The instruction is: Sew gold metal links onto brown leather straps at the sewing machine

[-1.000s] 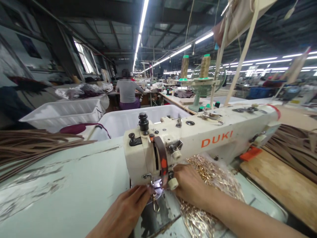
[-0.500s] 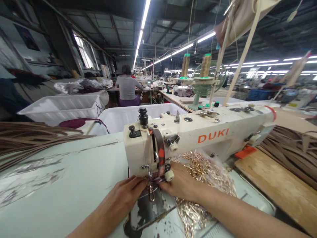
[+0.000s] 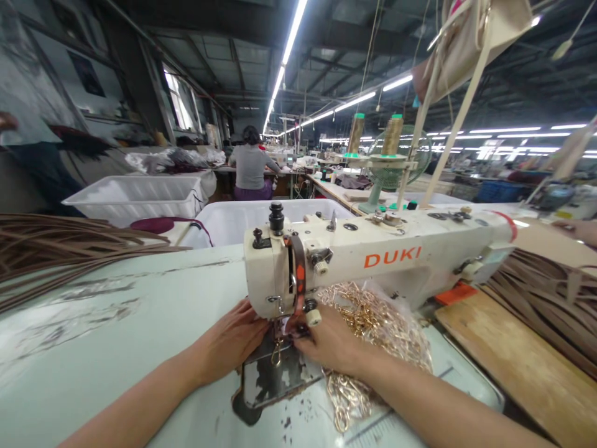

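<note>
A gold snap hook (image 3: pixel 277 353) hangs at the needle area of the sewing machine (image 3: pixel 392 256), over the worn metal plate (image 3: pixel 280 379). What it is attached to is hidden under the presser foot. On the left of the foot lies my left hand (image 3: pixel 231 339), its fingers stretched out flat and close to the hook. From the right, my right hand (image 3: pixel 329 336) reaches in with thumb and fingers closed beside the foot; whatever they grip cannot be made out. A plastic bag of gold snap hooks (image 3: pixel 373 317) lies behind and beside my right wrist.
Brown strips (image 3: pixel 69 249) lie in a heap at the left, and more brown strips (image 3: pixel 545 298) at the right beside a wooden board (image 3: pixel 504 336). White bins (image 3: pixel 135 193) stand beyond the table. A co-worker (image 3: pixel 252 165) sits ahead; another person's hand (image 3: pixel 566 228) shows at right.
My left fingers have flattened out and slid a little away from the hook. My right hand stays by the presser foot. The view has shifted, and another person's hand now shows at the right edge.
</note>
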Tool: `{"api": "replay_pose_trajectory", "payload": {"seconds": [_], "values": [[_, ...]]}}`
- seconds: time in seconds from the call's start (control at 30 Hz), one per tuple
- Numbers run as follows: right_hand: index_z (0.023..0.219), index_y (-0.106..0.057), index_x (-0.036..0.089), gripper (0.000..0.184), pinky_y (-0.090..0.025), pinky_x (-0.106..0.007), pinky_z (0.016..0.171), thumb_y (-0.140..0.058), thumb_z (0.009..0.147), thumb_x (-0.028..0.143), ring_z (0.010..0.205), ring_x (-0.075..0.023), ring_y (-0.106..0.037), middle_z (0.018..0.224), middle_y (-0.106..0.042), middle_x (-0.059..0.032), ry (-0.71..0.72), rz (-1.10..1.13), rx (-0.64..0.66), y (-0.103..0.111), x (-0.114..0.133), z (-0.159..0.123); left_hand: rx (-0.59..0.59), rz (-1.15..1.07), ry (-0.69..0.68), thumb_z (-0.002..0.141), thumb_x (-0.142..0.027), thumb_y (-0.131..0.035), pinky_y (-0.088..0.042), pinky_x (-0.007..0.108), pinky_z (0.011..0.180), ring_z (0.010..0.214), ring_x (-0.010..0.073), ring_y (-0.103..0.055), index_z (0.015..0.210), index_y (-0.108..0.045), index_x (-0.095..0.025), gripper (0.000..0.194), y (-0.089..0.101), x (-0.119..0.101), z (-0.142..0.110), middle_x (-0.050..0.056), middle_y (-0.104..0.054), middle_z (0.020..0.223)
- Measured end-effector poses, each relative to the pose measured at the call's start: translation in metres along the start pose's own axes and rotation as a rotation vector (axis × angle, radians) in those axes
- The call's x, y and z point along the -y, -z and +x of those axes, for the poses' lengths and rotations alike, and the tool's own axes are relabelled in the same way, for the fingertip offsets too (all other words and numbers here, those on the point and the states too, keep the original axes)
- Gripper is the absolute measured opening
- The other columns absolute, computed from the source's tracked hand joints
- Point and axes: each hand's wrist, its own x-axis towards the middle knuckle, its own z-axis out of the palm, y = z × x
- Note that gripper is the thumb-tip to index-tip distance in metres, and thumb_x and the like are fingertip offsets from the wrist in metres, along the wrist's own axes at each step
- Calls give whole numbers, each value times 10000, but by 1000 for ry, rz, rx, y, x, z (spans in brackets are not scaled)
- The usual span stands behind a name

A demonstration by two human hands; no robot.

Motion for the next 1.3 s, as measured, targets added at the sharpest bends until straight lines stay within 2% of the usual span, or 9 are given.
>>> {"api": "replay_pose_trajectory", "payload": {"seconds": [0.17,0.27,0.43,0.53,0.7,0.8,0.97,1.1,1.3], "values": [[1044,-545,199,256,-397,-264,594,-470,917,408,736,-165,-579,872,-632,-37,334,-166,55,9,6,-12,94,20,-10,946,-147,-349,-409,348,1011,1078,179,-541,1002,-582,-152,239,1,-1,3,74,-614,1099],[957,-518,162,179,-375,-270,547,-383,967,280,714,-156,-549,848,-608,-37,480,-296,16,6,11,-13,84,33,-13,951,-178,-372,-447,341,961,981,173,-586,981,-580,-153,211,2,-2,6,66,-637,1037],[1003,-499,137,142,-343,-261,484,-375,934,128,756,-165,-534,899,-572,-65,599,-371,-57,1,18,-12,72,43,-24,970,-213,-360,-496,245,837,847,131,-616,884,-591,-180,249,9,-6,14,1,-659,901],[1055,-491,120,194,-347,-263,485,-340,935,112,760,-173,-541,932,-578,-99,554,-367,-91,0,14,-13,63,71,-20,967,-230,-381,-503,229,795,852,128,-617,886,-603,-188,240,10,-7,11,1,-658,910],[1090,-492,120,233,-381,-260,559,-414,880,55,764,-172,-554,874,-601,-92,286,-277,-70,3,-3,-13,56,191,37,918,-266,-495,-508,384,835,920,223,-605,1005,-621,-166,183,4,-15,-5,74,-651,926],[1017,-553,155,208,-410,-255,660,-459,853,65,859,-171,-563,943,-610,-87,172,-144,-14,2,-8,-10,123,174,191,932,-287,-458,-526,357,795,906,216,-611,1065,-629,-202,233,3,-23,-9,74,-643,978],[969,-623,159,254,-422,-247,765,-442,821,60,915,-173,-571,988,-626,-84,40,70,-29,-5,-13,-3,155,-164,518,940,-382,-436,-475,268,836,967,156,-596,1021,-662,-372,240,6,-28,-3,-22,-628,1059],[973,-634,166,241,-429,-250,775,-457,829,89,900,-181,-578,991,-638,-80,63,164,-42,-8,-20,-1,170,-228,637,879,-404,-543,-462,272,767,880,154,-616,925,-679,-419,144,8,-26,0,-70,-647,967],[919,-653,169,207,-432,-258,774,-454,873,142,863,-177,-586,938,-646,-80,110,209,-25,-8,-23,3,135,-213,592,906,-390,-502,-444,281,794,912,162,-600,976,-670,-398,181,5,-26,-1,-44,-644,988]]}}
